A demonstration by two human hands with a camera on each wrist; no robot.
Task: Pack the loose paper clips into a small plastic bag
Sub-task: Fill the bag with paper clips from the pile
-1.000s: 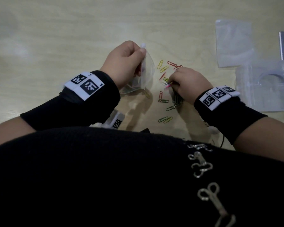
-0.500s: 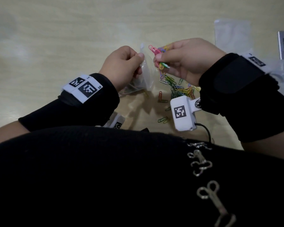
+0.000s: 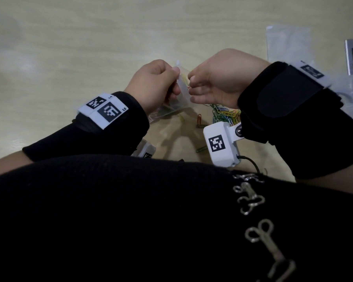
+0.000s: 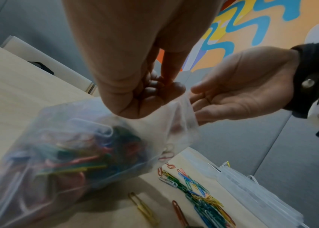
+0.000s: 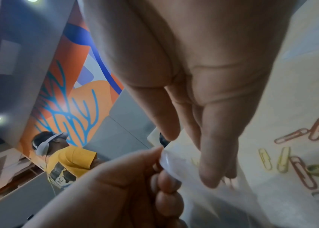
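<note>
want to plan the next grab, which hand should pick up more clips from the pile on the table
Right. The right hand is open at the bag's mouth with nothing held, and the loose pile lies directly beneath it. The left hand is pinching the small plastic bag by its rim, so it is occupied.

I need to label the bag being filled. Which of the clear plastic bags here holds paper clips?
The clear plastic bag pinched at its rim by the left hand, stuffed with coloured paper clips. The other clear bag lies flat at the table's far right, seemingly empty.
</note>
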